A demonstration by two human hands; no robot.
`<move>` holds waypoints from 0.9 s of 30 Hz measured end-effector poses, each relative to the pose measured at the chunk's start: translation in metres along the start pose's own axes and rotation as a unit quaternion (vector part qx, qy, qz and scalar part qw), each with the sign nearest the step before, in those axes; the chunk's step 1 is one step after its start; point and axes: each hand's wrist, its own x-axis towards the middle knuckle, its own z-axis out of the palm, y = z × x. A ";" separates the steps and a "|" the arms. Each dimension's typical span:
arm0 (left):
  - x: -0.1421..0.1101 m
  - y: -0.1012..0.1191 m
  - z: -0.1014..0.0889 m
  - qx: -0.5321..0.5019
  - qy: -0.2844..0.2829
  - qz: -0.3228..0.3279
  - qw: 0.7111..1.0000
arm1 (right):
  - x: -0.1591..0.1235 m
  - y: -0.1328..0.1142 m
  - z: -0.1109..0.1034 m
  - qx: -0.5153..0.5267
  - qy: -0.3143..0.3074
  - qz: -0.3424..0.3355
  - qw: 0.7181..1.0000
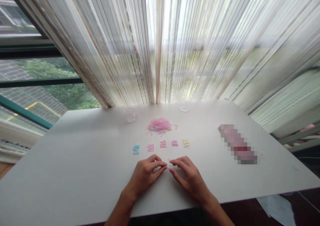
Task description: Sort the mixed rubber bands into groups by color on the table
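Observation:
My left hand (146, 174) rests on the table with thumb and forefinger pinched together at a few small pale strips (169, 165). From the other side, the thumb and forefinger of my right hand (190, 176) close around the same strips, partly hiding them. Just beyond my fingers lies a row of small bundles of short strips: blue (136, 149), pink (150, 147), coral red (163, 144), purple (174, 143) and yellow (185, 143). Farther back is a loose heap of mixed, mostly pink strips (160, 125).
A clear round container (131, 115) stands at the back left of the white table (87, 172). A clear round lid (184, 108) lies near the back edge. On the right is a long pinkish item (237, 144), blurred out. Striped curtains (175, 52) hang behind.

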 end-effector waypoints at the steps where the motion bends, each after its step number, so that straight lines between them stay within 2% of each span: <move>1: 0.000 -0.001 0.001 0.000 0.003 0.003 1.000 | 0.000 0.000 0.000 0.002 -0.007 -0.002 1.000; 21: 0.000 -0.002 0.003 -0.029 0.044 0.052 0.997 | -0.002 0.003 0.003 0.014 -0.027 0.007 1.000; 27: -0.001 -0.002 0.005 -0.028 0.052 0.060 0.996 | -0.002 0.006 0.005 0.008 -0.016 0.002 1.000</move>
